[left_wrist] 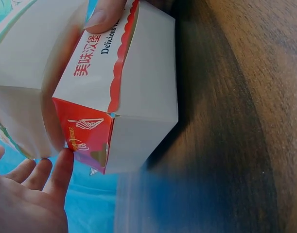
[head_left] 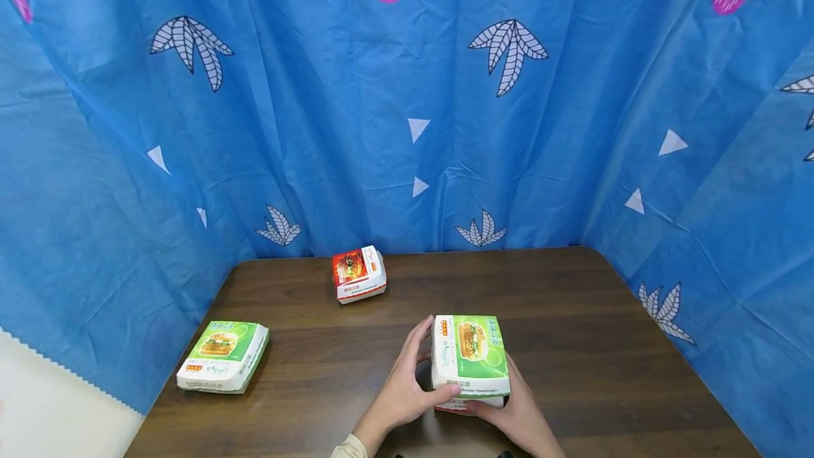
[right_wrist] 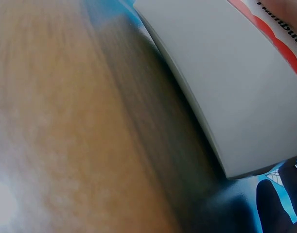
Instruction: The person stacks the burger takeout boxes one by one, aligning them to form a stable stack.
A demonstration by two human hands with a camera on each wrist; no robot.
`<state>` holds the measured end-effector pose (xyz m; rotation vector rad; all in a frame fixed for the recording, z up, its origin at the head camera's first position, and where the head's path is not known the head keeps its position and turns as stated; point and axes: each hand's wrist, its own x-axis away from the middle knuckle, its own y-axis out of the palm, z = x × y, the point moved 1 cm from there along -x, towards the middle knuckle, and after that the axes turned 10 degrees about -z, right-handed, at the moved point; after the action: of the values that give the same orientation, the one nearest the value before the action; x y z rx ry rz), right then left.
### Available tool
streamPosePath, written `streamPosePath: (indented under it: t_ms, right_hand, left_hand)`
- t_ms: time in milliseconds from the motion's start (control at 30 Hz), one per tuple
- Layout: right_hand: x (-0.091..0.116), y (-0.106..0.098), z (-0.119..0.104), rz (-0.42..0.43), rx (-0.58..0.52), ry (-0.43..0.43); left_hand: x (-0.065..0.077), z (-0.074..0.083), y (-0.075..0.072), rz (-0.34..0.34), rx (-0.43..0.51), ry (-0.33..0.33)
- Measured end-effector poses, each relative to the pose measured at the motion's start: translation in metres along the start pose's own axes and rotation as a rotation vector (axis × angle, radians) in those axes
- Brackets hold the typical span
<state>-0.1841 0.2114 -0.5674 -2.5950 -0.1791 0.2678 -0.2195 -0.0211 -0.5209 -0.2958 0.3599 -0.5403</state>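
A green-and-white hamburger box [head_left: 480,348] sits on or just above a red-and-white hamburger box [left_wrist: 97,80] near the table's front; I cannot tell whether they fully touch. My left hand [head_left: 402,391] holds the green box at its left, thumb on its front; the fingertips reach its edge in the left wrist view. At the right, my right hand [head_left: 518,415] holds the red box with its thumb on the front panel. Its other fingers are mostly hidden behind the boxes. The right wrist view shows the red box's plain white side [right_wrist: 231,87] close up.
Another green hamburger box [head_left: 222,357] lies at the left edge of the brown wooden table [head_left: 604,345]. A second red hamburger box [head_left: 359,274] stands at the back. Blue patterned curtain [head_left: 394,161] closes off the back and sides.
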Motion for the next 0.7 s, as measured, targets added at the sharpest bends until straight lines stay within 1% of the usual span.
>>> streamPosePath:
  t_ms: [100,200,267,367,467,567,700]
  right_hand:
    - [0.0,0.001,0.0,0.0,-0.001,0.007]
    - [0.0,0.001,-0.001,0.003,0.0,0.017]
    - [0.001,0.0,-0.001,0.003,0.005,0.018]
    - [0.001,0.001,-0.001,0.003,0.008,0.021]
    - [0.001,0.001,0.0,0.007,0.008,0.017]
    - [0.002,0.001,0.0,0.014,0.019,0.018]
    - [0.001,0.001,0.0,0.014,0.022,0.028]
  left_hand:
    - [0.002,0.0,0.0,-0.006,0.004,-0.013]
    - [0.002,-0.001,-0.001,-0.006,0.013,0.001]
    - [0.003,-0.002,0.0,0.001,0.011,0.023]
    - [0.004,-0.002,0.0,0.015,0.008,0.054]
    - [0.006,-0.001,-0.001,0.033,0.029,0.061]
    - [0.008,-0.001,-0.002,0.056,0.056,0.052]
    - [0.011,0.0,-0.004,0.086,0.049,0.068]
